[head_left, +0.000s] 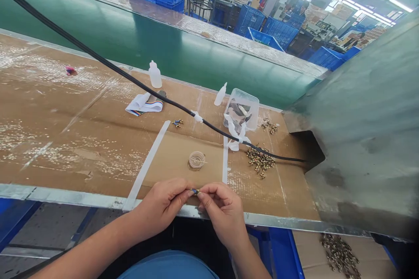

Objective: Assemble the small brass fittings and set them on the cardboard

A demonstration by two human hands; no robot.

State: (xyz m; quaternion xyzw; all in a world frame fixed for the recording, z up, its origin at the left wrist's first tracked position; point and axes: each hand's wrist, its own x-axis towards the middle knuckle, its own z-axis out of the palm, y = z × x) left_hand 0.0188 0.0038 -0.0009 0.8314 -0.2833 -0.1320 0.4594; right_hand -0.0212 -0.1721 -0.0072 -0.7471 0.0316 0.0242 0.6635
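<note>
Between my two hands, close to the bench's front edge, is a small brass-coloured metal part with a blue section [195, 191]. My left hand [166, 202] pinches its left end between thumb and forefinger. On the other end, my right hand [221, 207] also has a pinch grip. The fingertips hide much of the part, so its exact kind cannot be made out. Just beyond the hands stands a small round clear container [196, 161] with a thin stick lying across it. A few similar parts with blue on them [177, 123] lie farther back to the left.
A heap of small brass-and-dark parts [261, 159] lies right, with a smaller heap [269, 126] behind. A clear plastic box [244, 109], squeeze bottles [155, 76] and a folded striped strip [144, 104] stand farther back. A black cable [131, 79] hangs across the bench. A metal wall [366, 139] bounds the right.
</note>
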